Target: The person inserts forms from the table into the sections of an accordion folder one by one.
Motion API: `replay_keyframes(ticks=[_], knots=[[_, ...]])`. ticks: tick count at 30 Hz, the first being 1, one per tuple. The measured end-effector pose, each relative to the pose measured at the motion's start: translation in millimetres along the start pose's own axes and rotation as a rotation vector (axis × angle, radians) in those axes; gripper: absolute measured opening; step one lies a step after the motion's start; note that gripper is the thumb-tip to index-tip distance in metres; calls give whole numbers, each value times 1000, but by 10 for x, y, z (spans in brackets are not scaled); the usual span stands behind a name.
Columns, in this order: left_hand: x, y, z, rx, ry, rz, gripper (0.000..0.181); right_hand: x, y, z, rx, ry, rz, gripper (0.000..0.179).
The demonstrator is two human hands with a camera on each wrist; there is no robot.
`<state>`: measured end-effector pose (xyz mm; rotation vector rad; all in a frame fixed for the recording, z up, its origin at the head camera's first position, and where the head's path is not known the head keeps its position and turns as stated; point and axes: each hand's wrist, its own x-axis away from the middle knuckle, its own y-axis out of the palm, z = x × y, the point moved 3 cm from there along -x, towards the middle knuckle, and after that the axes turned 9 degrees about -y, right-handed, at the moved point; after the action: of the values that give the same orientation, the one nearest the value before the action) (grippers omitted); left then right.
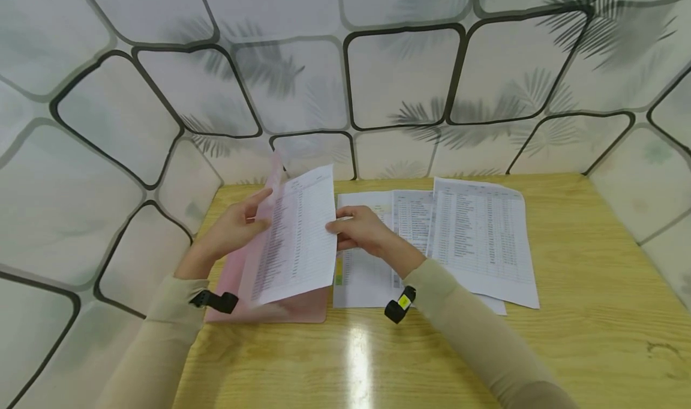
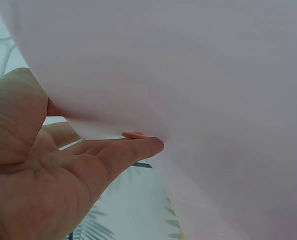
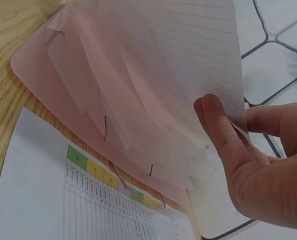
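A pink folder (image 1: 305, 310) lies open at the left of the table, its translucent cover raised. My left hand (image 1: 233, 223) pinches the cover's edge between thumb and fingers; in the left wrist view, the pale pink cover (image 2: 213, 90) hides part of the thumb. Against the raised cover stands a printed sheet (image 1: 308, 235) with columns of text. My right hand (image 1: 367, 230) pinches that sheet's right edge. In the right wrist view, thin dark fastener prongs (image 3: 105, 128) stick up near the folder's edge, beside several translucent pink leaves (image 3: 83, 75).
Right of the folder, a printed page (image 1: 361, 289) with coloured cells lies flat under my right wrist. Another list sheet (image 1: 480, 235) overlaps papers farther right, its top corner curling. Patterned walls (image 1: 405, 79) stand behind and beside the wooden table (image 1: 594, 313).
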<state>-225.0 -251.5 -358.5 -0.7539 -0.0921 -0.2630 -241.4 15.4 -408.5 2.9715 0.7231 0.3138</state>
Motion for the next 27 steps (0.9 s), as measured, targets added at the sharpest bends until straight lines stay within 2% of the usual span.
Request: replay_keyframes(ticks=[8,19,27], knots=[[20,-3,9,17,-12,-16,72,-33,109,26,13,8,0,39],[14,0,14,9,1,-8,71,-94,219,95,-2,-22,-6,36],[15,1,24,3,1,-3,71,-114,312,112,-7,-14,-5,33]])
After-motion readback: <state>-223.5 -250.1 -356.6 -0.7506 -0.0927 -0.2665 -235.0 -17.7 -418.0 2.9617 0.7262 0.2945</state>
